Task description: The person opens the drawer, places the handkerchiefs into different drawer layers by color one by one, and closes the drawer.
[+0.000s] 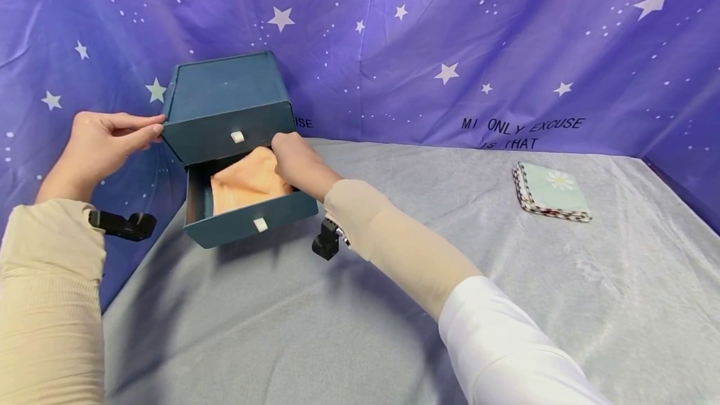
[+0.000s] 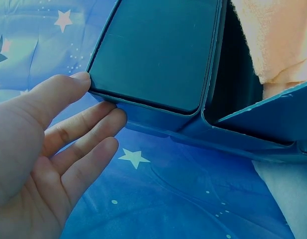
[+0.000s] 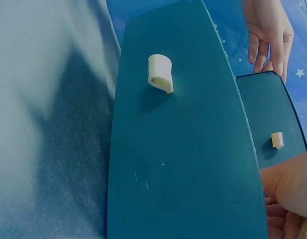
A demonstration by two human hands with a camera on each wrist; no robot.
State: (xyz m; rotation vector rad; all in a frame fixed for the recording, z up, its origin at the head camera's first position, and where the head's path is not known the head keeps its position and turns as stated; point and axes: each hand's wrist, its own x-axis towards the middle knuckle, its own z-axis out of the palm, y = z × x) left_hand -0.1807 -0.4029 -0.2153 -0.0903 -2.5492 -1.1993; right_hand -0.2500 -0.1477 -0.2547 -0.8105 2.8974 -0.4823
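Observation:
On the left stands a dark blue two-drawer box [image 1: 225, 89], its upper drawer closed and its lower drawer [image 1: 225, 230] pulled out. Thumb and fingertips of my left hand [image 1: 92, 145] pinch the box's upper left front corner; the left wrist view shows the thumb [image 2: 81, 79] at that corner. Inside the lower drawer lies an orange towel [image 1: 247, 186], its back part raised in a peak. My right hand [image 1: 298, 158], fingers curled, grips the towel at its right side; its fingertips are hidden. From the right wrist, the drawer front covers most of the view.
A folded pale green cloth [image 1: 554, 189] with a white flower and checked edge lies on the right of the grey-covered table [image 1: 394, 305]. Small white pull tabs [image 1: 260, 225] stick out from both drawer fronts. A purple star-printed curtain [image 1: 405, 49] hangs behind.

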